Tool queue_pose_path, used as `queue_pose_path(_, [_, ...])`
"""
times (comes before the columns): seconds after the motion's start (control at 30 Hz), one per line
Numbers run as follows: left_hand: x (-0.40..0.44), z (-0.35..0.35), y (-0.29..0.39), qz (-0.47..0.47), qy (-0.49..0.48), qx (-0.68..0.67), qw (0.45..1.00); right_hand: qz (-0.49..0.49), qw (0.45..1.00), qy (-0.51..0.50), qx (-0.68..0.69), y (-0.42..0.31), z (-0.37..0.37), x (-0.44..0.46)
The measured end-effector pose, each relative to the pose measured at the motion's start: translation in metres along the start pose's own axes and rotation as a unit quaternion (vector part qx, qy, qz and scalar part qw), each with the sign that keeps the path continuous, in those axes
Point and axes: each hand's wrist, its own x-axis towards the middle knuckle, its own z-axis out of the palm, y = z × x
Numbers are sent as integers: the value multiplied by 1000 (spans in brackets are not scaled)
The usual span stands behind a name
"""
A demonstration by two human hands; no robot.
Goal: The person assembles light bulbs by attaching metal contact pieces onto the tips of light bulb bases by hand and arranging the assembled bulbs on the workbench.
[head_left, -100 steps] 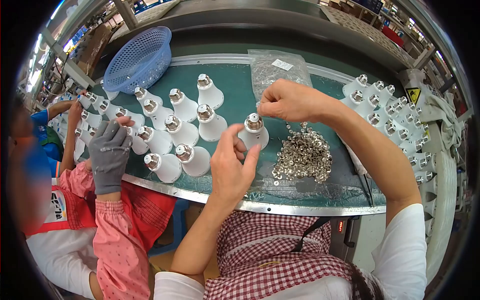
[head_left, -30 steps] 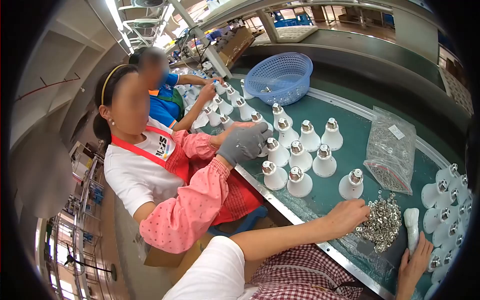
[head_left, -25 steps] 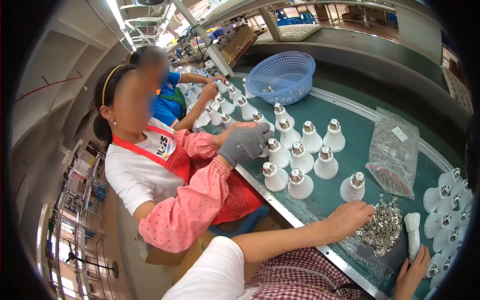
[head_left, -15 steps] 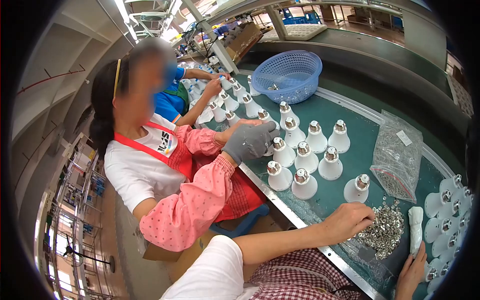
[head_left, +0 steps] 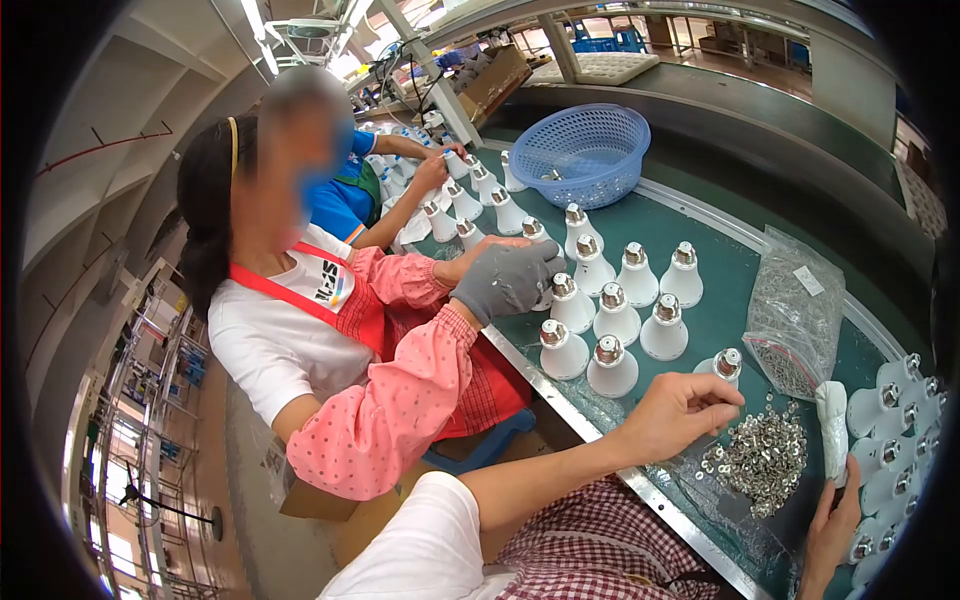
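Observation:
My left hand (head_left: 690, 412) is raised just over the left side of a heap of small shiny metal pieces (head_left: 765, 455). Its thumb and fingertips are pinched together; anything between them is too small to make out. Right behind that hand stands a white bulb housing with a silver screw cap (head_left: 728, 366), partly covered by my fingers. At the right, my right hand (head_left: 832, 525) grips the lower end of a white-wrapped stick (head_left: 832, 425) between thumb and fingers. Its lower fingers are partly out of sight.
Rows of white bulb housings (head_left: 615, 315) stand on the green table, with more at the right edge (head_left: 880, 455). A clear bag of small parts (head_left: 795, 300) lies behind the heap. A blue basket (head_left: 585, 150) sits farther back. Beside me, a co-worker's gloved hand (head_left: 510, 280) handles a bulb.
My left hand has lifted off the metal heap and shifted slightly left, fingers pinched. My right hand and the white-wrapped stick have moved a little up in the picture.

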Motion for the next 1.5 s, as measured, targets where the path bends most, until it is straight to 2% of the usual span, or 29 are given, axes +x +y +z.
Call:
queue_pose_path(0.07, [2, -3, 1, 7, 9, -42, 999, -3, 1000, 7, 10, 0, 3, 2])
queue_pose_path(0.2, [4, -8, 3, 20, 13, -65, 998, 62, 995, -13, 80, 3, 9, 6])
queue_pose_path(0.23, [3, -12, 6, 31, 34, -22, 999, 82, 991, -19, 103, 8, 10, 6])
queue_pose_path(0.33, [5, -24, 7, 50, 122, 72, 989, -39, 988, 95, 112, 23, 37, 11])
queue_pose_path(0.37, [11, -30, 6, 54, 133, 61, 988, 69, 990, 32, 118, 0, 23, 13])
queue_pose_path(0.4, [10, -28, 15, 97, 148, 78, 981, 82, 992, 18, 97, -7, 16, 13])
queue_pose_path(0.53, [24, -20, 17, 144, 174, 107, 968, 76, 981, 43, 171, 5, 22, 12])
queue_pose_path(0.6, [31, -12, 8, 195, 199, 195, 940, 88, 980, 35, 174, 7, 18, 10])
queue_pose_path(0.63, [33, -13, 2, 198, 194, 199, 940, 77, 981, 32, 176, 7, 21, 9])
queue_pose_path(0.7, [42, -11, -1, 232, 198, 295, 906, 70, 981, 35, 180, 9, 19, 10])
queue_pose_path(0.97, [47, -11, -11, 236, 170, 325, 900, 76, 976, 14, 204, 6, 16, 8])
queue_pose_path(1.13, [48, -14, -16, 306, 152, 324, 882, 77, 977, 17, 200, 5, 17, 8])
queue_pose_path(1.27, [44, -15, -15, 328, 137, 335, 873, 82, 977, 9, 199, 4, 15, 8])
queue_pose_path(1.33, [42, -10, -10, 210, 144, 158, 954, 75, 978, 17, 196, 5, 16, 8])
queue_pose_path(1.37, [44, -11, -8, 215, 146, 158, 953, 67, 978, 22, 194, 5, 16, 9])
queue_pose_path(1.43, [47, -14, -4, 76, 134, 57, 986, 63, 979, 19, 195, 5, 16, 9])
queue_pose_path(1.47, [49, -16, -2, 78, 136, 56, 986, 64, 979, 13, 193, 5, 15, 8])
queue_pose_path(1.5, [52, -19, 0, 37, 116, 40, 992, 62, 980, 13, 191, 5, 15, 8])
